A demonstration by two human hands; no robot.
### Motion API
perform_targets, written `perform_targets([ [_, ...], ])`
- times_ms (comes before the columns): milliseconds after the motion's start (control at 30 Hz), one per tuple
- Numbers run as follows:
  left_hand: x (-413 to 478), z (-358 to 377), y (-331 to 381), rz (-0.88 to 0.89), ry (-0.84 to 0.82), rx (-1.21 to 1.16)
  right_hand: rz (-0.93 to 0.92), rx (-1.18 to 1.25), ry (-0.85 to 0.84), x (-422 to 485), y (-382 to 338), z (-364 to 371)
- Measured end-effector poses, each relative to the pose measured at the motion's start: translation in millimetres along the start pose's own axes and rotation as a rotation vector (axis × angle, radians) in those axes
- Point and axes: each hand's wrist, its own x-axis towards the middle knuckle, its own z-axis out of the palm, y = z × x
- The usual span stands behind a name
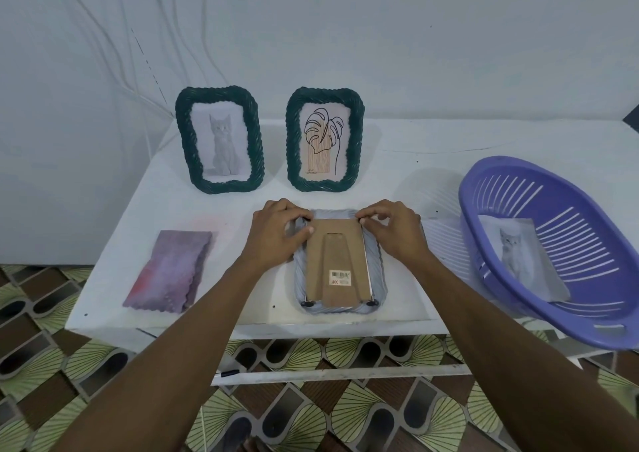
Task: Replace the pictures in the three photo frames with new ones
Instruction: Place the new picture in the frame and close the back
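A pale blue photo frame (pixel 376 271) lies face down near the table's front edge, its brown cardboard backing (pixel 337 254) with a barcode sticker facing up. My left hand (pixel 276 233) pinches the frame's top left corner. My right hand (pixel 394 230) pinches the top right corner, fingertips at the backing's edge. Behind them stand two dark green frames: the left green frame (pixel 219 140) shows a grey cat, the right green frame (pixel 325 140) a line-drawn leaf. A cat picture (pixel 518 258) lies in the purple basket (pixel 553 237).
A purple cloth (pixel 173 271) lies at the table's front left. The basket overhangs the white table (pixel 121 244) at the right. White cables (pixel 114 36) run down the wall behind. Patterned floor tiles lie below the table's front edge.
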Motion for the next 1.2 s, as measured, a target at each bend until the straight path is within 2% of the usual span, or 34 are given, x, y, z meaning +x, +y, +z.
perform_targets([
  [300, -2, -1, 1, -0.007, 0.009, -0.015, 0.036, -0.009, 0.028, 3, -2, 3],
  [533, -16, -6, 6, -0.09, -0.003, -0.106, -0.075, 0.045, -0.013, -19, 6, -7],
  [633, -43, -11, 9, -0.033, -0.032, -0.107, -0.18, -0.007, -0.04, -44, 13, -12],
  [800, -84, -17, 21, 0.089, -0.073, -0.075, -0.251, -0.041, -0.02, -84, 13, -21],
  [900, -96, -16, 25, 0.142, -0.094, -0.064, -0.325, -0.029, -0.087, -101, 10, -23],
  [1067, -102, -17, 27, 0.107, -0.135, -0.107, -0.339, -0.043, -0.193, -105, 11, -26],
  [1200, -103, -16, 31, 0.087, -0.126, -0.133, -0.316, -0.01, -0.187, -104, 7, -27],
])
